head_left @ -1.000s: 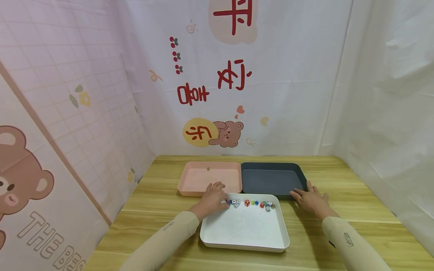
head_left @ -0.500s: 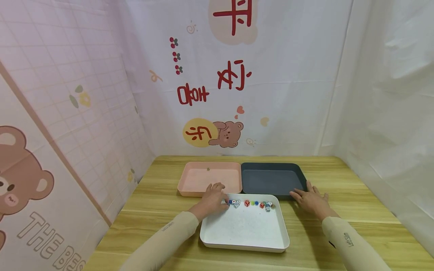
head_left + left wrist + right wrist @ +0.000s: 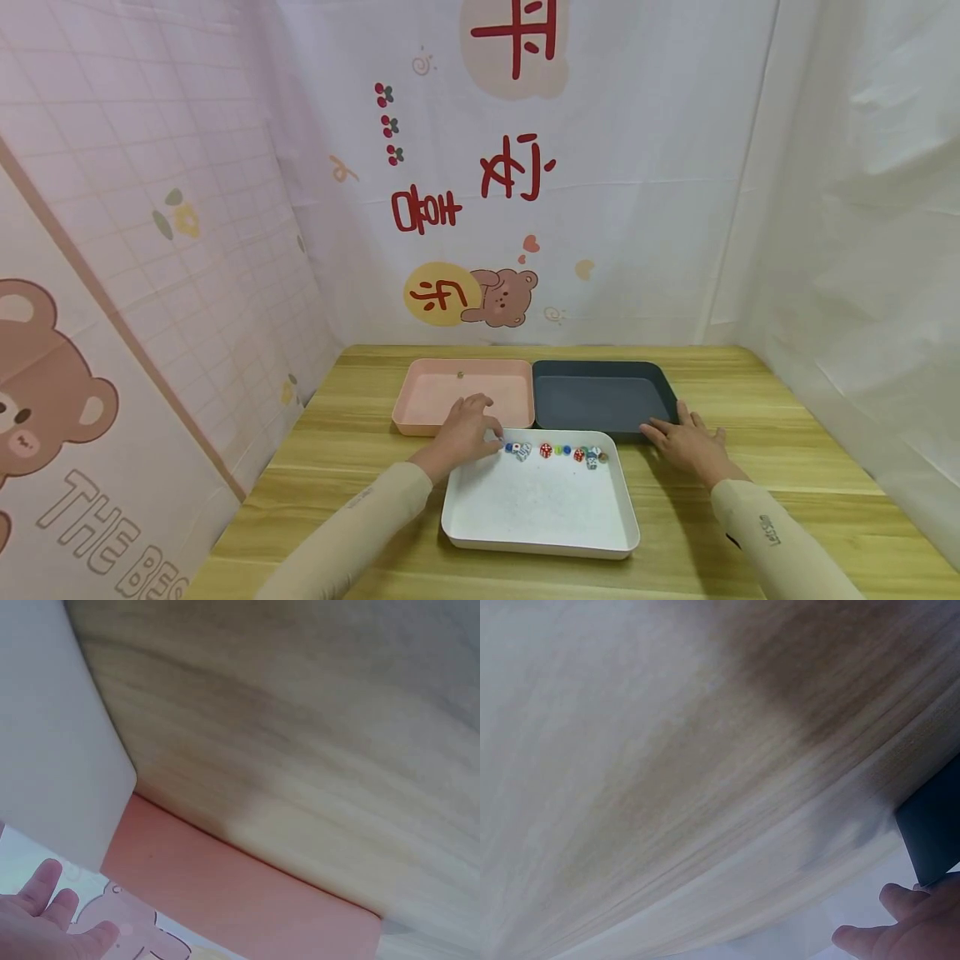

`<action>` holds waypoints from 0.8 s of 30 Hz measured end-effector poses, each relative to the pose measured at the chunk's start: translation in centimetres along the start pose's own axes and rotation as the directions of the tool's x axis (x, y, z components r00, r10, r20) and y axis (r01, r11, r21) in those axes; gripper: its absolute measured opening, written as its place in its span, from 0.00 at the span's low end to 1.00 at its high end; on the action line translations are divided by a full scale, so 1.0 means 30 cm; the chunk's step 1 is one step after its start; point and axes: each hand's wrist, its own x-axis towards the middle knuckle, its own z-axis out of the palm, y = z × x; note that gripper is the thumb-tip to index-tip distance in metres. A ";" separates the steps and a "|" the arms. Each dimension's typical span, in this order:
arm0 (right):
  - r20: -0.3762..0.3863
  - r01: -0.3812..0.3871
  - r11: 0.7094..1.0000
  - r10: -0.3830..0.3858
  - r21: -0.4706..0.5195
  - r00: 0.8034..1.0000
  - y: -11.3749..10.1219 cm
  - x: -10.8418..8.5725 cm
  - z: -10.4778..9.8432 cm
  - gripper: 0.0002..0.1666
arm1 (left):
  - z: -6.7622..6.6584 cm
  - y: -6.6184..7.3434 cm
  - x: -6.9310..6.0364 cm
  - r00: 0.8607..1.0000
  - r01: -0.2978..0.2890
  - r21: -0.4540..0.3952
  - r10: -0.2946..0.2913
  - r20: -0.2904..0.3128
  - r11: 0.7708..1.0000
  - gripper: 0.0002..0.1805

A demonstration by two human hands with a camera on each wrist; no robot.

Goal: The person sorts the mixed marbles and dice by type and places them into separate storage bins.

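Note:
In the head view my left hand (image 3: 463,434) hovers over the left back corner of the white tray (image 3: 540,517). Its thumb and forefinger pinch a small bluish bead, barely visible. Right of those fingertips, along the tray's back, lie a blue bead (image 3: 509,447), pale dice (image 3: 522,452), a red die (image 3: 546,450), a second red die (image 3: 579,454) and several other small pieces. My right hand (image 3: 686,443) rests at the front right corner of the dark blue tray (image 3: 607,402), fingers extended and touching its rim. Both wrist views show only fingers beside tray walls.
A pink tray (image 3: 431,400) stands behind the white one, side by side with the dark tray. One small bead (image 3: 461,375) lies near its back. All three trays are on a wooden table (image 3: 345,450), with printed cloth (image 3: 637,208) hanging behind.
My left hand has lifted slightly and shifted left from the row of beads toward the pink tray, uncovering the blue bead. My right hand stays where it was.

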 end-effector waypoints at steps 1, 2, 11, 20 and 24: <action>0.001 -0.001 1.000 0.001 0.000 1.000 0.000 -0.001 0.000 0.41 | -0.004 -0.002 0.002 1.000 0.001 -0.008 -0.001 -0.006 1.000 0.04; 0.004 -0.002 1.000 0.002 0.000 1.000 0.000 -0.001 -0.001 0.41 | -0.008 -0.005 0.004 1.000 0.008 -0.021 -0.008 -0.013 1.000 0.04; -0.001 -0.001 1.000 0.001 -0.012 1.000 -0.001 -0.001 -0.001 0.41 | -0.017 -0.050 0.030 0.997 0.046 -0.095 -0.052 -0.063 0.994 0.05; -0.003 0.002 1.000 -0.002 -0.018 1.000 -0.001 0.001 -0.001 0.40 | -0.018 -0.106 0.056 0.986 0.111 -0.166 -0.130 -0.106 0.980 0.04; 0.001 -0.005 1.000 0.005 -0.014 1.000 0.002 0.003 0.002 0.40 | -0.011 -0.135 0.069 0.979 0.148 -0.180 -0.170 -0.116 0.973 0.05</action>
